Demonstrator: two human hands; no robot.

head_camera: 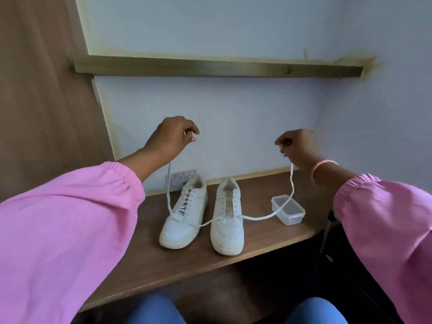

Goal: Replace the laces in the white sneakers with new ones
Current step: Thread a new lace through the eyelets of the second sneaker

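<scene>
Two white sneakers stand side by side on a brown wooden shelf (163,258), toes toward me. The left sneaker (184,216) is laced. The right sneaker (228,218) has open eyelets, and one white lace (257,217) runs through its lowest pair. My left hand (174,136) pinches one end of that lace, raised above and to the left of the shoes. My right hand (295,146) pinches the other end, raised to the right. The lace hangs slack from both hands down to the shoe.
A small clear plastic box (288,210) with no lid sits right of the sneakers. A white wall socket (180,180) is behind the left shoe. A wooden ledge (217,67) crosses the wall above. My knees in blue show below the shelf's front edge.
</scene>
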